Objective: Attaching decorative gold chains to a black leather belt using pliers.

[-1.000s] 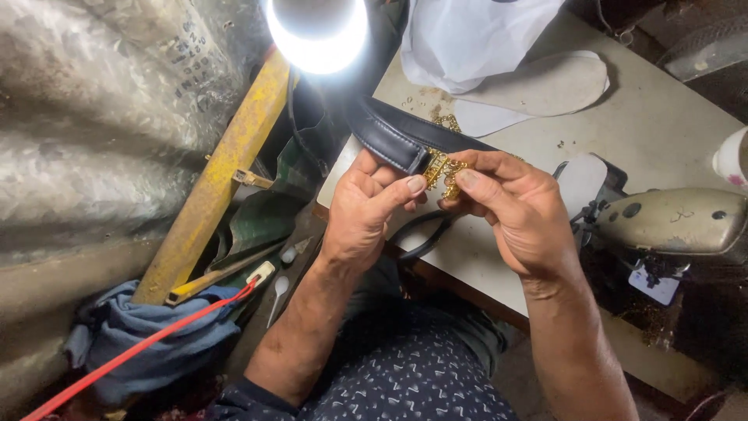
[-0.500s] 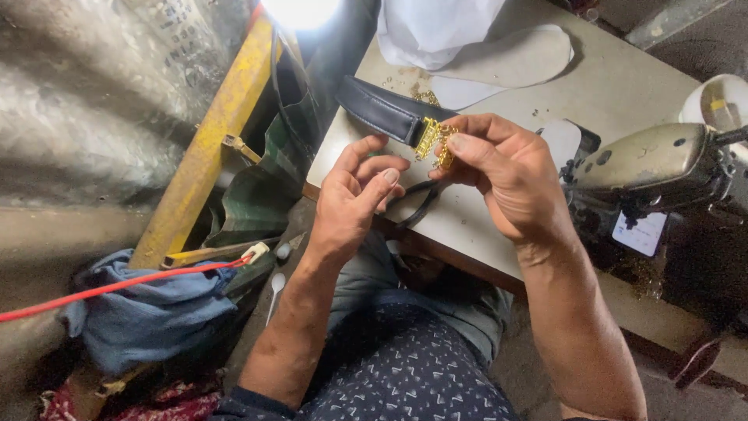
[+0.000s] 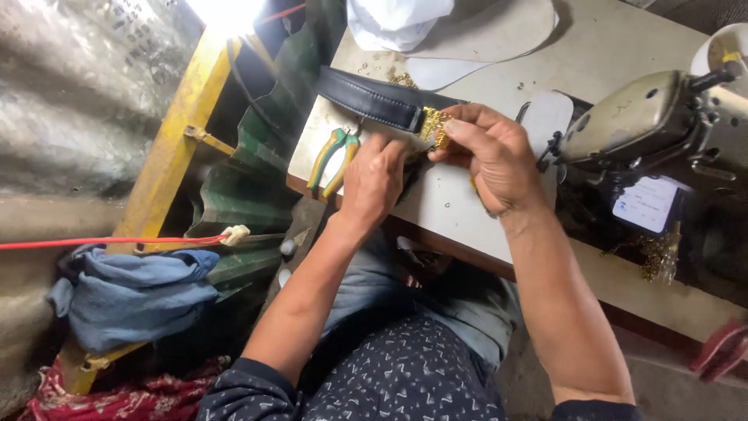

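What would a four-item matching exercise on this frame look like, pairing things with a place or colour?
Things:
1. pliers
2. black strap
3. blue cloth
4. sewing machine

Descriptions:
A. bundled low at the left, under a red cord
B. green and yellow handles, lying at the table's near-left corner
C. cream body, at the right of the table
D. gold trim at its end, pinched by the right hand

Pairs: 1-B, 2-D, 3-A, 4-C
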